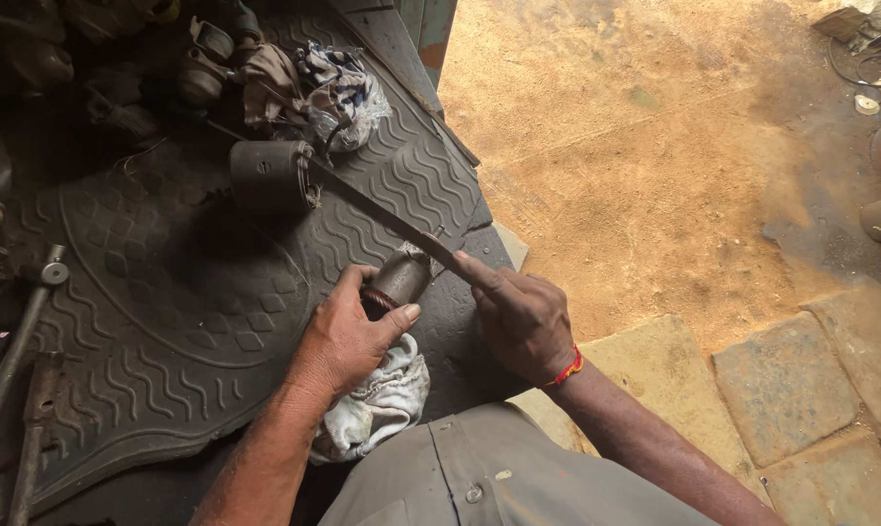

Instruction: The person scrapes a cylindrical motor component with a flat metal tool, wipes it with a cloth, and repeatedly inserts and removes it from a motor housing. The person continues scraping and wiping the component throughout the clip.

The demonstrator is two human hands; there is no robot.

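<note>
1. left hand [348, 336] is wrapped round a small metal cylinder [399, 280], thumb on the near side, fingers curled over the far side; so that grip is closed tight on the part; there's a reddish-brown coil band at the cylinder's lower end, right against the palm
2. right hand [520, 317] is clamped on the near end of a long flat blade [382, 214], index finger laid straight along it; the hand covers whatever handle there is, so can't tell what that looks like
3. the blade lies across the top end of the cylinder, touching it, and runs up and to the left from there; its far end reaches a bigger dark cylinder [270, 175] lying on its side, looks like it touches it but hard to be sure
4. red thread band [567, 370] on the right wrist
5. a dirty white rag [377, 404] sits bunched under the left hand and wrist, just beside the person's knee in grey trousers
6. all of this is over a black rubber mat [168, 312] with wavy ridges; the held cylinder is near the mat's right edge
7. further out: a checked cloth [343, 93] and greasy parts at the top of the mat; metal rods [17, 360] along the left edge; sandy ground [645, 146] and stone slabs [782, 385] off to the right
</note>
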